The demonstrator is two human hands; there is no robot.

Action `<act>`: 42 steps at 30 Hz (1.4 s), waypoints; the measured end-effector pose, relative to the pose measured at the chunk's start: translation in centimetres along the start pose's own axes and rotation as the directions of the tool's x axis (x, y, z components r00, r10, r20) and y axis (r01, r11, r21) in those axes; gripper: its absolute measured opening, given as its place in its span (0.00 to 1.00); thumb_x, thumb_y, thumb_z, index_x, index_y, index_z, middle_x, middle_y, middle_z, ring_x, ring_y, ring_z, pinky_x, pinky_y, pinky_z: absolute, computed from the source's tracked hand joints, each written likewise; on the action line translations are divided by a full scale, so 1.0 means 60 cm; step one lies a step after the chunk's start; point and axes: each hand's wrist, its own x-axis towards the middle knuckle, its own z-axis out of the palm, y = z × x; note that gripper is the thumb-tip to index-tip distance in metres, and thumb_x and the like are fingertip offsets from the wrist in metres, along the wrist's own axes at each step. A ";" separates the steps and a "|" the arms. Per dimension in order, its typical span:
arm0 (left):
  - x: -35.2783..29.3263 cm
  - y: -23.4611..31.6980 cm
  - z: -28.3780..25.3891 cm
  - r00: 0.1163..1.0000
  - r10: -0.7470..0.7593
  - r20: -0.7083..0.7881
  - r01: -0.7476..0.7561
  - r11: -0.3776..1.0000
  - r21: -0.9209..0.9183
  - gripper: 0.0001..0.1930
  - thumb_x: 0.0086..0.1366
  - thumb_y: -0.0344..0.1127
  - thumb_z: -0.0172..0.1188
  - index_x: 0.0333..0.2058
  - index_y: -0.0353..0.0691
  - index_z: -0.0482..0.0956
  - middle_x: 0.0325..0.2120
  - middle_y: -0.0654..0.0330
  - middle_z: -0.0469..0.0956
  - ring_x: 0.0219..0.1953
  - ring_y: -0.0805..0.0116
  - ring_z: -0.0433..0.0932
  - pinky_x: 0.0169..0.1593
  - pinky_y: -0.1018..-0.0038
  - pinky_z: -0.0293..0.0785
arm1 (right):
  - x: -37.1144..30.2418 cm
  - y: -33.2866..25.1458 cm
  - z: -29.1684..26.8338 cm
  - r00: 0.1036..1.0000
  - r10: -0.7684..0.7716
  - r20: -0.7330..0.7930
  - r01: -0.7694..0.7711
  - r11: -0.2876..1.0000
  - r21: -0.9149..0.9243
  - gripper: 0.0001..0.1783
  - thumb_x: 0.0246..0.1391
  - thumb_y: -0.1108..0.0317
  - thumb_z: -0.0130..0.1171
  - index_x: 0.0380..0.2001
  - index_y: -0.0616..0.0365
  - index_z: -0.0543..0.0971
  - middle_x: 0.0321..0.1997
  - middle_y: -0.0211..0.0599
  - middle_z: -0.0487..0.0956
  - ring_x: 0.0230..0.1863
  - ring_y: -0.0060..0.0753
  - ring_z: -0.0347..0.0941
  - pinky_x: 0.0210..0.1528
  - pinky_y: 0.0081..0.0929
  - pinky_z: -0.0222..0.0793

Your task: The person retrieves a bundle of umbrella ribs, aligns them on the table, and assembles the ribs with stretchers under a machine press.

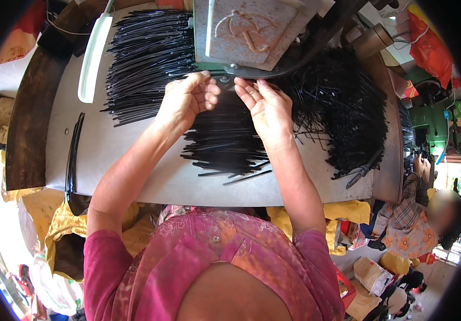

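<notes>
L hand [192, 96], R hand [268, 107] nr machine [249, 35]; fingertip grips unclear.

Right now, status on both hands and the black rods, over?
Left hand, right hand: half curled, grip unclear. Black rods: piled on the table, middle and both sides. In the way: possibly the metal housing, close ahead.

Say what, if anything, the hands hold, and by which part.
Cannot tell: the left hand and right hand are at the machine; any held piece is indistinct.

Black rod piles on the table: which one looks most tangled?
The right-hand pile: it lies crisscross, while the left pile and middle pile lie mostly parallel.
</notes>
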 end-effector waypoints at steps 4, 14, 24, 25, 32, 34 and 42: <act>0.001 0.002 -0.002 1.000 -0.016 0.002 0.016 1.000 -0.002 0.11 0.58 0.36 0.49 0.27 0.32 0.72 0.19 0.58 0.74 0.17 0.73 0.70 0.24 0.78 0.68 | 0.001 0.001 0.001 0.999 -0.028 0.033 0.028 1.000 0.004 0.08 0.54 0.76 0.41 0.31 0.76 0.64 0.34 0.55 0.70 0.36 0.50 0.72 0.40 0.37 0.74; 0.008 -0.005 0.003 0.999 -0.042 0.017 0.041 0.999 0.022 0.11 0.57 0.33 0.50 0.34 0.30 0.70 0.24 0.55 0.74 0.24 0.69 0.73 0.29 0.77 0.71 | -0.013 -0.012 -0.025 0.994 0.069 0.081 -0.067 0.997 -0.036 0.09 0.51 0.73 0.48 0.30 0.72 0.69 0.32 0.55 0.74 0.35 0.43 0.73 0.41 0.35 0.72; 0.008 0.028 -0.022 0.978 -0.158 0.139 0.153 0.987 0.047 0.07 0.56 0.35 0.51 0.29 0.38 0.70 0.25 0.59 0.74 0.26 0.71 0.72 0.29 0.78 0.68 | -0.113 -0.216 -0.130 0.961 -0.271 0.052 0.162 0.402 -0.901 0.07 0.44 0.74 0.55 0.30 0.60 0.76 0.23 0.31 0.76 0.18 0.16 0.69 0.17 0.12 0.64; 0.003 0.024 -0.014 0.985 -0.154 0.074 0.152 0.988 0.038 0.07 0.55 0.34 0.51 0.29 0.37 0.70 0.26 0.57 0.74 0.26 0.69 0.72 0.29 0.77 0.68 | -0.115 -0.237 -0.155 0.921 -0.389 0.023 0.149 0.298 -0.943 0.08 0.40 0.76 0.56 0.28 0.60 0.77 0.22 0.31 0.74 0.18 0.18 0.69 0.19 0.15 0.65; 0.001 0.014 -0.014 0.986 -0.091 0.139 0.083 0.995 0.063 0.06 0.51 0.32 0.53 0.26 0.37 0.70 0.25 0.59 0.73 0.26 0.71 0.70 0.23 0.81 0.63 | -0.081 -0.279 -0.238 0.793 -0.513 0.328 0.093 -0.430 -0.898 0.08 0.40 0.76 0.56 0.28 0.60 0.75 0.32 0.35 0.72 0.26 0.33 0.70 0.32 0.22 0.65; -0.002 0.017 -0.019 0.979 -0.194 0.064 0.187 0.977 0.099 0.05 0.51 0.33 0.53 0.27 0.39 0.70 0.24 0.62 0.72 0.23 0.75 0.69 0.22 0.83 0.61 | -0.078 -0.272 -0.233 0.765 -0.518 0.381 0.107 -0.482 -0.870 0.07 0.40 0.75 0.57 0.28 0.59 0.75 0.32 0.36 0.72 0.27 0.36 0.71 0.32 0.24 0.66; -0.013 0.007 -0.039 0.968 -0.163 0.192 0.131 0.977 0.170 0.08 0.53 0.35 0.53 0.31 0.40 0.70 0.23 0.67 0.72 0.19 0.81 0.65 0.22 0.87 0.60 | -0.085 -0.224 -0.153 0.531 -0.409 0.742 0.320 -0.714 -0.622 0.07 0.40 0.73 0.57 0.27 0.56 0.72 0.30 0.33 0.74 0.28 0.35 0.73 0.28 0.25 0.70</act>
